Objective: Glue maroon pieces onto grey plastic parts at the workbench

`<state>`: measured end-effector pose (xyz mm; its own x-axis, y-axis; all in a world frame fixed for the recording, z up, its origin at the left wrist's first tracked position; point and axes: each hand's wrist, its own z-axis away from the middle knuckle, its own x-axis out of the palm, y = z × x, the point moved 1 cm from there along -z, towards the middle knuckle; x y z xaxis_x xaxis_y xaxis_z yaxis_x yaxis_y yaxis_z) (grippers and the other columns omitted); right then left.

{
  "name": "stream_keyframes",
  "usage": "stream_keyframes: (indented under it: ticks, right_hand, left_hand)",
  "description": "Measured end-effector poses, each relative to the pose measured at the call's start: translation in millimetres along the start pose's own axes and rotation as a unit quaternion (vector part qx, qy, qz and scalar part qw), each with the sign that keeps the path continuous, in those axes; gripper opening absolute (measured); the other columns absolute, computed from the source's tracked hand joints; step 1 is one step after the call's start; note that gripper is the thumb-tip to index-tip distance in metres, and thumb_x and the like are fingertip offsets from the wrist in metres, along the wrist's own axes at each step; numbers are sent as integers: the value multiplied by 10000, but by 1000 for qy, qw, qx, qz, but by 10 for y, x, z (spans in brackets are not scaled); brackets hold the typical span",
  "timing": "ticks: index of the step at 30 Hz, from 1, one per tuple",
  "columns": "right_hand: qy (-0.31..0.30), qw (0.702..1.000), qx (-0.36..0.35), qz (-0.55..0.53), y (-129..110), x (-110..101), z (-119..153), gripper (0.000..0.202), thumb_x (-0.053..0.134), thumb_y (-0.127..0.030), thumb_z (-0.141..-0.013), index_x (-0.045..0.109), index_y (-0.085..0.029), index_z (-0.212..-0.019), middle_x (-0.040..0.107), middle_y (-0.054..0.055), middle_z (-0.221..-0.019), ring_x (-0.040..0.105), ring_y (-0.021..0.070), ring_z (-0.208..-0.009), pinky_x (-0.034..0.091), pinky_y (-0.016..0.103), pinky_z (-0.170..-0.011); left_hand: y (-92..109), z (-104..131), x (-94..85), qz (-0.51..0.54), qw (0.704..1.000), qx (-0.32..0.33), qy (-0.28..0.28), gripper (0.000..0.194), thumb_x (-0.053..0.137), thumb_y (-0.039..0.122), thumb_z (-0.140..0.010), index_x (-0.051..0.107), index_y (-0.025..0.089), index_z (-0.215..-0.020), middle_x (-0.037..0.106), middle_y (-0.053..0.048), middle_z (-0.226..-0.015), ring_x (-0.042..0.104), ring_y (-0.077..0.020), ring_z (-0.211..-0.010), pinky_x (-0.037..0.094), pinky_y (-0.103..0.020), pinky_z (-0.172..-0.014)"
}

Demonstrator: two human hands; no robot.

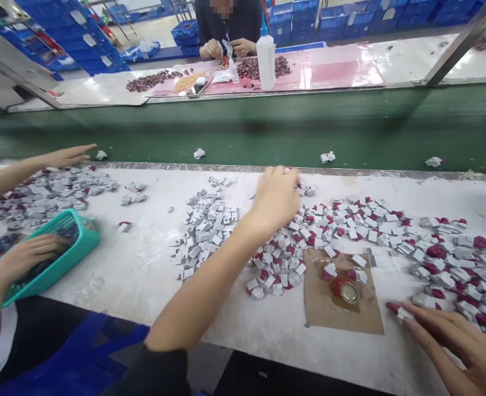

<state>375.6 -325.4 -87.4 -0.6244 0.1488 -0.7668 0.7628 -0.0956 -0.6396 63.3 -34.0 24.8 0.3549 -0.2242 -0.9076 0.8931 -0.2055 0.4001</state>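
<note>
My left hand [276,195] reaches over the far side of the white table, above the piles of small parts. Its fingers curl downward, blurred, and what they hold, if anything, is hidden. At the lower right, my right hand [453,341] pinches a small grey and dark-red part [400,311] between thumb and fingers. Left of it lies a brown cardboard square [342,322] bearing a red bottle cap [344,290] and several grey and red parts. Grey parts [204,225] are heaped left of my left forearm; grey and red parts [362,220] spread to its right.
A green conveyor belt [235,129] carries spaced small parts beyond the table. At left, a co-worker's hand rests in a teal basket [90,234], another reaches to the belt. Across the belt, a person works behind a white bottle [266,63]. More red and grey parts [465,275] lie at right.
</note>
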Motion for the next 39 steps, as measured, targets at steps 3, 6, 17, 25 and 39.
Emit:
stream_keyframes:
  ticks: [3, 6, 17, 25, 39]
  right_hand:
    - [-19, 1000, -8, 20, 68, 21, 68, 441, 669, -672, -1099, 850, -363, -1358, 854, 61, -1363, 836, 355, -1182, 685, 451, -904]
    - [-14, 1000, -18, 7, -53, -6, -46, 399, 672, -644, -1110, 880, -331, -1245, 870, 82, -1263, 847, 328, -1091, 684, 412, -871]
    - [-3, 986, 89, -144, -608, 8, -180, 333, 768, -555, -1075, 893, -260, -1168, 844, 122, -1135, 822, 292, -999, 697, 401, -834]
    - [21, 988, 84, -130, -677, 65, -143, 280, 727, -473, -1088, 880, -262, -1190, 800, 105, -1110, 778, 265, -916, 670, 414, -807]
    - [58, 981, 75, -167, -862, 59, -119, 227, 743, -407, -1095, 871, -272, -1225, 823, 87, -1132, 794, 255, -987, 692, 410, -884]
  left_hand:
    - [-487, 416, -133, -64, 995, -74, 26, 399, 494, 56, -1042, 799, 174, -1270, 763, -169, -1459, 590, -390, -1481, 469, -568, -1288]
    - [-880, 539, -226, -100, 989, -104, 16, 476, 532, 65, -967, 805, 155, -1346, 751, -204, -1527, 581, -450, -1513, 438, -628, -1310]
    - [-1606, 198, -207, -28, 996, -82, -19, 356, 697, 663, -869, 766, 318, -817, 824, -55, -927, 707, -354, -1004, 539, -615, -1197]
    - [-1639, 236, -197, 27, 998, -41, -27, 713, 654, 1041, -669, 716, 346, -815, 811, -42, -890, 646, -356, -962, 503, -656, -1209]
    - [-1608, 346, -99, 33, 999, 3, -8, 718, 581, 1039, -816, 779, 350, -858, 773, -54, -968, 593, -305, -896, 540, -587, -1114]
